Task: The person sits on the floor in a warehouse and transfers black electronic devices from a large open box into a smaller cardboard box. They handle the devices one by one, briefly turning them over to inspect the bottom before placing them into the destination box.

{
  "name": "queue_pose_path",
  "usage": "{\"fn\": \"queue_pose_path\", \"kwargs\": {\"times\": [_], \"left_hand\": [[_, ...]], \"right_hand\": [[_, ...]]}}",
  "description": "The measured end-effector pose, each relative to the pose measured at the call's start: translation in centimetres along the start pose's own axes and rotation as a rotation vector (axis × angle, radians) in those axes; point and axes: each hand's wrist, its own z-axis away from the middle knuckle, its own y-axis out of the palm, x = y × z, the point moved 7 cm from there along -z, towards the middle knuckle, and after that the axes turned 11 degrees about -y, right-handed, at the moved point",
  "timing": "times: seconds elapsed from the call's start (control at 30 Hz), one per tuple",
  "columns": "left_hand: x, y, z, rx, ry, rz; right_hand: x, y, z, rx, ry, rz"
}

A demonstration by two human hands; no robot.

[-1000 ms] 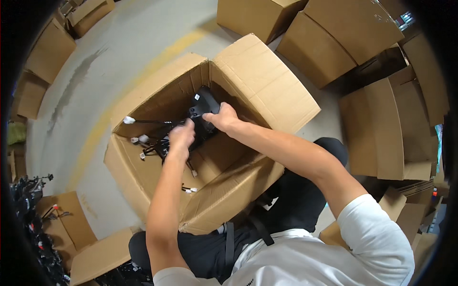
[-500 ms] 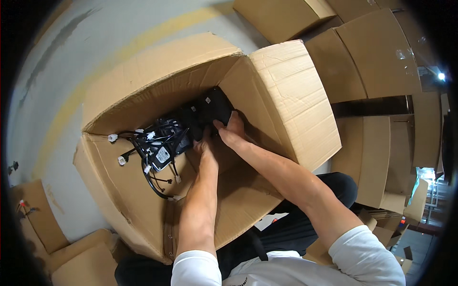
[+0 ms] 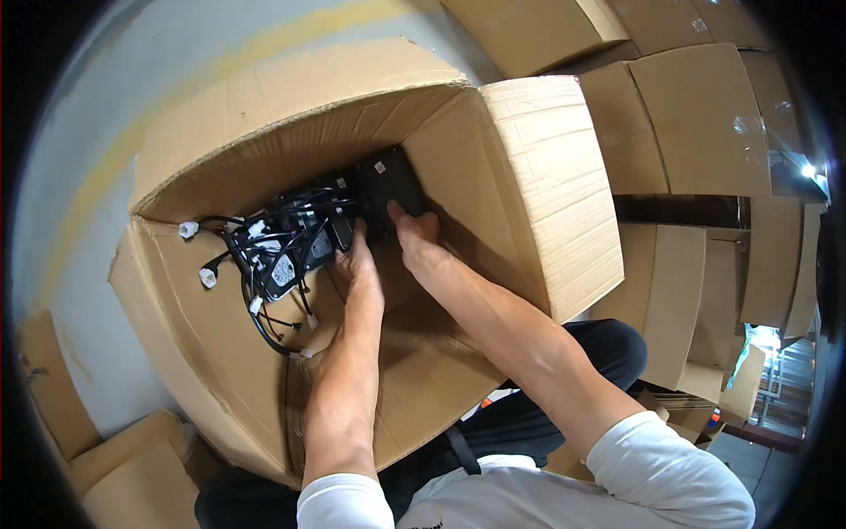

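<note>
A large open cardboard box stands tilted before me, with black electronic units inside it. Toward its far right corner lies a flat black case with a small white label. My right hand grips the near edge of this case, thumb on top and the other fingers mostly hidden. My left hand is closed at a smaller black block beside the case; its fingertips are partly hidden. Left of it, black cables with white connectors spread over units with pale labels.
More cardboard boxes are stacked along the right, and another box stands at the back. Cardboard pieces lie at the lower left. A yellow line runs across the grey floor. My knee is beside the box.
The view has shifted slightly. My left hand has moved left, from the case's edge to the smaller block and cables. The cabled units lie nearer together; my right hand stays at the case.
</note>
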Motion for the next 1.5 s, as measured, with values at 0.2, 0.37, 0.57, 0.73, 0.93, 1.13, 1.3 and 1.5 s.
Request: {"fn": "queue_pose_path", "kwargs": {"times": [0.2, 0.37, 0.57, 0.73, 0.93, 1.13, 1.3, 1.5], "left_hand": [[0.8, -0.2, 0.8, 0.070, -0.051, 0.196], [1.6, -0.4, -0.3, 0.030, -0.050, 0.174], [1.5, -0.5, -0.6, 0.015, -0.011, 0.073], [2.3, -6.3, -1.2, -0.233, -0.248, -0.268], [-0.8, -15.1, -6.5, -0.410, -0.104, -0.028], [-3.0, -13.4, -3.7, -0.547, -0.180, -0.039], [-4.8, -12.3, -2.0, -0.467, -0.236, 0.207], [-5.0, -13.0, -3.3, -0.444, -0.245, 0.321]], "right_hand": [[-1.7, -0.1, -1.0, 0.152, 0.147, 0.004], [-4.7, 2.4, -1.0, 0.207, 0.287, -0.532], [-7.0, 4.0, -2.5, 0.236, 0.372, -0.520], [-8.0, 4.3, -4.0, 0.314, 0.387, -0.535], [-7.8, 5.8, -3.8, 0.463, 0.393, -0.594], [-8.1, 4.8, -4.2, 0.520, 0.409, -0.517], [-8.9, 5.5, -4.8, 0.419, 0.406, -0.463], [-7.8, 5.5, -4.5, 0.416, 0.474, -0.450]]}}
